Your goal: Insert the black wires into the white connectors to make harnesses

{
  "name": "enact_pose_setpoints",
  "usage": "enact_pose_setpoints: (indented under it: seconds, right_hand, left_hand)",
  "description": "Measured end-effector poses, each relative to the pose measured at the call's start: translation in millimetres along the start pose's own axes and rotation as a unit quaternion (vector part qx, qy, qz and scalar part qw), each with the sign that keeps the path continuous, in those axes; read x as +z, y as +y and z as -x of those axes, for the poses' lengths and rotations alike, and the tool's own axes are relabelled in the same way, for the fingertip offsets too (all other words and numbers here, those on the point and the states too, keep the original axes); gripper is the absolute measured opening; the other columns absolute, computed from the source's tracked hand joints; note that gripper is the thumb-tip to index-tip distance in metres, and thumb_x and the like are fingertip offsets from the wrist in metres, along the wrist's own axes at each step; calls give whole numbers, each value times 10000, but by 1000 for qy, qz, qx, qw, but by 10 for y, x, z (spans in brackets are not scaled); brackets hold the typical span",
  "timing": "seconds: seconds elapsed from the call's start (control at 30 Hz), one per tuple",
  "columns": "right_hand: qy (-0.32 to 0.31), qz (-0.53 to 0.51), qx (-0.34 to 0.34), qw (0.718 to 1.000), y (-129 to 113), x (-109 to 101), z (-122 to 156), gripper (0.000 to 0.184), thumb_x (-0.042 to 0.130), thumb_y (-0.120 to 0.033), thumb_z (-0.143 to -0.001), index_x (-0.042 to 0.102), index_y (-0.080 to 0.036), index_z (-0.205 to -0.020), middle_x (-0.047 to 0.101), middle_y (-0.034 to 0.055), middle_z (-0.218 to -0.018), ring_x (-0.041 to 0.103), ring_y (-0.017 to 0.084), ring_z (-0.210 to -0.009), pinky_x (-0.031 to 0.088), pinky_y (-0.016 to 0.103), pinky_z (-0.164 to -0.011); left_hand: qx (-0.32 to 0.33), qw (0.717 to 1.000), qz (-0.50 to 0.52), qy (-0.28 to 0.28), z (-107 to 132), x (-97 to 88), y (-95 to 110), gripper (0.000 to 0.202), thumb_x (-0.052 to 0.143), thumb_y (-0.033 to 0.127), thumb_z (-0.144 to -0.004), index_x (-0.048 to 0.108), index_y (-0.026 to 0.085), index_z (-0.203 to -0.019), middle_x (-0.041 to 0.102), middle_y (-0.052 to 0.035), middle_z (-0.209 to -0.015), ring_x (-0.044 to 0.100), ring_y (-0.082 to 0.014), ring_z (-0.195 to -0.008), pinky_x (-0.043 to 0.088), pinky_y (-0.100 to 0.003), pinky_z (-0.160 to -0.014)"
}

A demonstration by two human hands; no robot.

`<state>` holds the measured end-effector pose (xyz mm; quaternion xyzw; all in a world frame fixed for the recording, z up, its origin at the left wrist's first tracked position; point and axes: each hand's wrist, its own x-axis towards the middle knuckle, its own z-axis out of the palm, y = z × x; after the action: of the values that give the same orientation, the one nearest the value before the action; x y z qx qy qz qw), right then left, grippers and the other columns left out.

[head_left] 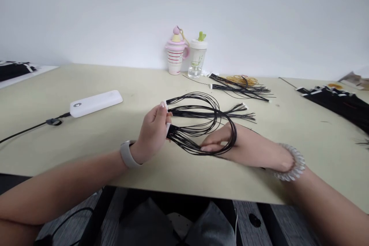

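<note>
Our left hand grips the wires by their connectors above the table; our right hand curls at the loop — pinching, we can't tell. Uneven pulling could tangle them.

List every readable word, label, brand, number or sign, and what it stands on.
"HELLO": on the clear cup with a white lid and green top.
Small red marking low on the pink-and-white striped cup: too small to read.
Mark on the white oblong device's round grey spot: unreadable.
</note>
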<state>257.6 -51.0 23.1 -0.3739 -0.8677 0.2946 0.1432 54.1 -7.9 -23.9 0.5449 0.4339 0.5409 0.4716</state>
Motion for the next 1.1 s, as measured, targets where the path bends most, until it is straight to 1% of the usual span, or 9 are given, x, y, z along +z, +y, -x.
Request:
enact_pose_setpoints:
  seconds: [0.1,0.17,0.33,0.47,0.6,0.7,0.83,0.97,1.1]
  right_hand:
    - [-94,-27,-44,994,-48,39,-16,245,420,-223,-857,419,-141,-626,385,-41,-585,306,50,-566,291,165,-507]
    - [-91,-8,-49,995,-54,51,-31,264,399,-208,-866,377,-142,-611,356,-43,-578,292,47,-556,272,170,-501]
    - [41,57,-28,997,-38,176,-133,315,377,-254,-886,396,-137,-594,327,-50,-519,252,36,-487,243,169,-473]
    - [125,102,-41,986,-15,342,-221,287,417,-209,-847,473,-132,-576,342,-56,-471,231,31,-448,230,163,-462]
    - [177,145,-53,972,-5,408,-236,223,429,-174,-821,565,-138,-649,455,-41,-487,315,30,-442,253,160,-479]
    - [184,178,-53,965,-9,408,-219,208,421,-176,-818,597,-142,-712,511,-21,-516,374,46,-452,267,175,-486]
    - [157,184,-46,969,-30,350,-181,171,440,-159,-793,597,-150,-726,531,-2,-566,427,72,-507,308,192,-524]
    - [120,202,-14,972,-78,133,-76,145,480,-132,-759,596,-162,-677,540,18,-677,445,87,-589,348,213,-568]
    - [165,188,32,968,-88,-127,80,162,548,-203,-755,602,-154,-611,472,-20,-508,379,58,-468,317,205,-461]
  left_hand:
    - [2,1000,-23,7,5,1,-5,437,344,499,-852,354,159,-578,363,24,-481,343,-49,-400,291,-153,-332]
    - [2,1000,-25,3,12,8,-14,432,347,502,-850,364,159,-588,369,26,-478,345,-51,-409,298,-153,-345]
    - [9,999,-52,-9,62,62,-4,430,339,493,-857,349,154,-593,367,36,-481,316,-39,-419,280,-154,-383]
    - [10,998,-58,-22,107,89,14,416,311,480,-870,338,158,-607,348,43,-480,297,-43,-423,273,-161,-396]
    - [19,998,-60,-30,113,86,17,413,313,486,-866,344,162,-613,351,43,-487,303,-49,-422,269,-176,-400]
    - [28,997,-65,-29,104,83,15,413,307,475,-872,343,162,-605,347,43,-483,315,-53,-435,305,-184,-444]
    - [35,996,-78,-24,88,80,-1,406,315,461,-874,364,159,-607,373,38,-492,340,-60,-458,338,-194,-501]
    - [21,996,-83,-23,77,80,-22,416,312,469,-874,364,161,-599,381,33,-492,355,-67,-462,348,-205,-513]
    - [15,994,-100,-32,77,83,-32,441,291,484,-874,354,163,-579,389,23,-494,388,-77,-495,362,-211,-534]
